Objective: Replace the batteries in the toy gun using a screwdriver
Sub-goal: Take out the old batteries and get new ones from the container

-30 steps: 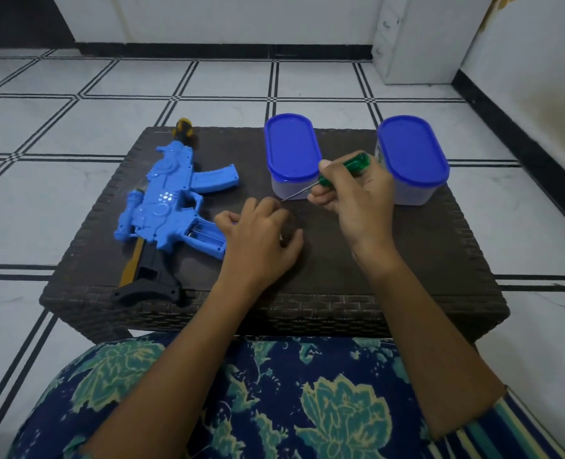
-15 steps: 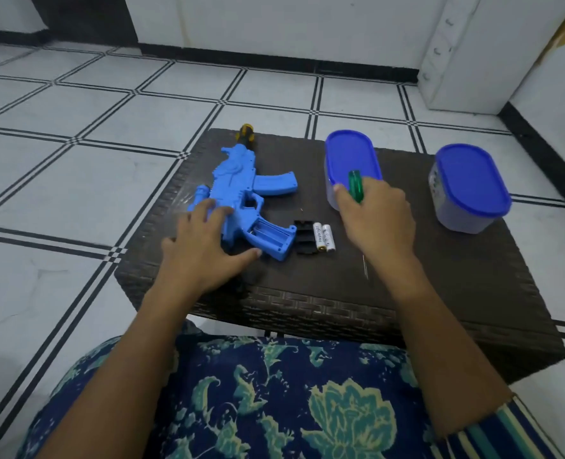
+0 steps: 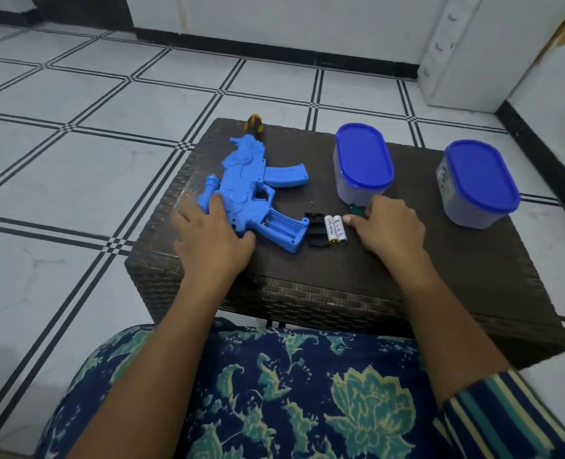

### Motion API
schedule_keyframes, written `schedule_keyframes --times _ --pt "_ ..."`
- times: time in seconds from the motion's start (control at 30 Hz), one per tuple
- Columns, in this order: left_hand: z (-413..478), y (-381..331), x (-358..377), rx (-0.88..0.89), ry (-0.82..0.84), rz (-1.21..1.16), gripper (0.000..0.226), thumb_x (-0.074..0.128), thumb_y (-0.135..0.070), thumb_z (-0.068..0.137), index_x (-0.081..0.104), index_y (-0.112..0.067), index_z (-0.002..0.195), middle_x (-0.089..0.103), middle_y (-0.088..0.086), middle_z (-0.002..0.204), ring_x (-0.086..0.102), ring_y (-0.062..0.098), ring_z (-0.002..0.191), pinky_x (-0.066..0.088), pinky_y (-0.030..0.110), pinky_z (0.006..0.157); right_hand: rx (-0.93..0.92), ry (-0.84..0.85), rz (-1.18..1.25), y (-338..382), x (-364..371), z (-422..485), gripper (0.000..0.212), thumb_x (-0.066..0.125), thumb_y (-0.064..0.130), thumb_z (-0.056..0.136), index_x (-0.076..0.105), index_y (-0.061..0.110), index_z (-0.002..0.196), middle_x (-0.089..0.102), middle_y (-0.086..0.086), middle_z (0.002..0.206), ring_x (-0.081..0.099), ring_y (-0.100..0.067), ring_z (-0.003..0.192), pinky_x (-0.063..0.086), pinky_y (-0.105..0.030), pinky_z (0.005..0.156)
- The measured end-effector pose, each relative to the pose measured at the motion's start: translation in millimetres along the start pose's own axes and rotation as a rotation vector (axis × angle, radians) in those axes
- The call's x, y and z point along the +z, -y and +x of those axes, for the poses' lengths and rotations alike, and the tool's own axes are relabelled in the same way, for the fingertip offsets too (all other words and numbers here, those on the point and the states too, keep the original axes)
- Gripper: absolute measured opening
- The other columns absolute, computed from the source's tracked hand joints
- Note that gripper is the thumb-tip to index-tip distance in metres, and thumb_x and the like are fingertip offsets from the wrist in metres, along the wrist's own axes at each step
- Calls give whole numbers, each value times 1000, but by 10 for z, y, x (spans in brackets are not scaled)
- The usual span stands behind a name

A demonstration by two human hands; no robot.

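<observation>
Wicker bench (image 3: 440, 293): carries every part.
Left hand (image 3: 208, 240): fingers flat and spread on toy gun (image 3: 248, 180), 10 o'clock.
Right hand (image 3: 387, 226): fingers curled on green screwdriver (image 3: 357, 211), 1 o'clock.
Batteries (image 3: 336, 229): two, loose, just beside black cover (image 3: 315, 230), centre.
Tubs (image 3: 362, 160): two, lidded, 12 to 2 o'clock.
Progress: cover off, compartment (image 3: 282, 228) seemingly empty; loading, closing and screwing remain.

Before you, a dark woven table (image 3: 423, 260), two clear oval tubs with blue lids on its far half, one (image 3: 363, 164) mid-table, the other (image 3: 478, 180) toward your right, white black-lined floor tiles (image 3: 75, 177), your blue floral garment (image 3: 291, 392).
</observation>
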State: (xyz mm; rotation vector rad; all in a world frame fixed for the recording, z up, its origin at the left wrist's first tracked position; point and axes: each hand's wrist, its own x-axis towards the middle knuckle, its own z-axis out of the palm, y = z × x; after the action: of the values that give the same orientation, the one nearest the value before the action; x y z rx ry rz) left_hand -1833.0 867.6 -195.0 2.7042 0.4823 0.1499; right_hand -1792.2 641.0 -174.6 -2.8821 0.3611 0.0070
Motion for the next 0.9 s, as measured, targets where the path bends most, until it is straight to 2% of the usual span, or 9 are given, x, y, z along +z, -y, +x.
schedule_keyframes --times 0.07,0.13,0.23,0.37,0.5,0.57,0.67,0.8,0.9 --pt "0 6 34 -31 30 -16 76 56 -51 85 20 -23 146 27 18 143 28 39 128 38 54 96 -55 -88 3 60 -64 -102 34 60 43 92 59 11 102 62 -9 104 59 -31 99 43 -36 72" --pt "-8 -9 55 -3 26 -20 78 52 -49 89 14 -20 150 31 16 146 33 37 129 38 54 97 -161 -159 163 170 -114 -235 30 61 41 92 62 13 100 64 -4 98 60 -25 94 44 -34 71" --pt "-17 -38 58 68 -37 -21 76 53 -39 92 17 -9 151 33 13 147 35 35 129 40 54 95 -416 -45 426 411 -41 -442 32 68 46 85 65 18 101 63 2 96 57 -15 92 49 -34 78" --pt "21 -17 -58 115 -138 32 70 55 -34 91 25 -6 148 39 11 141 36 31 127 42 51 89 -651 49 283 632 270 -509 43 64 48 87 56 14 113 50 -1 110 42 -17 106 44 -35 87" --pt "101 73 -244 233 -393 178 69 67 -27 81 40 -8 141 55 10 122 50 30 106 32 39 68 -707 -26 461 711 343 -441 44 65 37 90 55 16 127 53 1 118 41 -16 112 41 -28 93" --pt "126 126 -273 284 -491 187 70 72 -25 76 45 -7 139 59 11 114 53 31 94 27 36 65 -746 -63 488 744 356 -432 44 66 35 90 56 16 128 55 2 118 41 -15 112 41 -27 93" --pt "130 169 -243 342 -553 189 71 74 -26 76 47 -7 138 61 13 108 53 33 84 29 34 60 -730 -108 581 806 403 -459 41 67 38 89 58 18 123 56 4 114 44 -12 107 40 -22 87" --pt "128 190 -177 374 -588 180 73 76 -25 75 47 -9 140 61 13 105 54 33 82 38 36 56 -480 18 879 853 408 -432 51 67 45 87 48 20 127 58 3 115 54 -10 106 47 -24 87" --pt "138 195 -153 418 -653 167 67 69 -26 80 46 -10 141 62 11 104 52 31 83 40 36 56 -522 61 765 872 471 -384 48 73 43 80 54 24 120 60 3 109 54 -11 101 46 -27 81"
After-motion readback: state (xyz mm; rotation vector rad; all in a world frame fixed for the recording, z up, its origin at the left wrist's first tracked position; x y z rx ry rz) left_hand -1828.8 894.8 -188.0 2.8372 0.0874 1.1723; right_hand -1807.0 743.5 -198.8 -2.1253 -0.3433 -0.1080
